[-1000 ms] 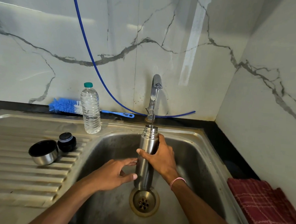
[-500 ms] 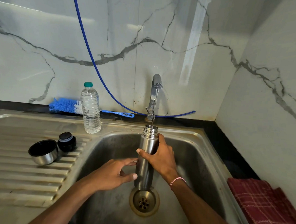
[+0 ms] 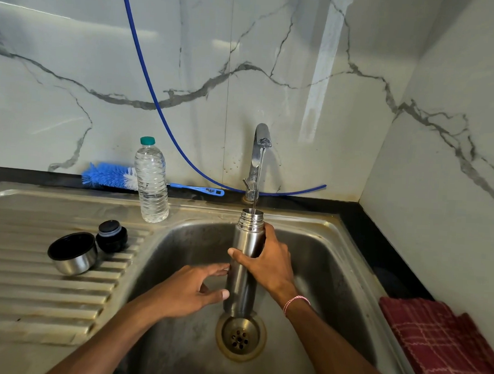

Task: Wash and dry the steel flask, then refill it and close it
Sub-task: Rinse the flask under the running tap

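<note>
The steel flask (image 3: pixel 242 275) stands upright in the sink basin (image 3: pixel 332 277), open mouth under the tap (image 3: pixel 258 161). A thin stream of water runs from the tap into the mouth. My right hand (image 3: pixel 267 262) grips the flask's upper body. My left hand (image 3: pixel 190 288) lies against its lower left side, thumb and fingertips touching it. The steel cup lid (image 3: pixel 72 253) and the black stopper (image 3: pixel 112 236) sit on the drainboard at the left.
A clear plastic water bottle (image 3: pixel 151 180) stands on the sink's rear rim. Behind it lies a blue bottle brush (image 3: pixel 112 177). A blue hose (image 3: pixel 148 76) hangs down the marble wall. A red checked cloth (image 3: pixel 443 346) lies right of the basin. The drain (image 3: pixel 241 336) sits below the flask.
</note>
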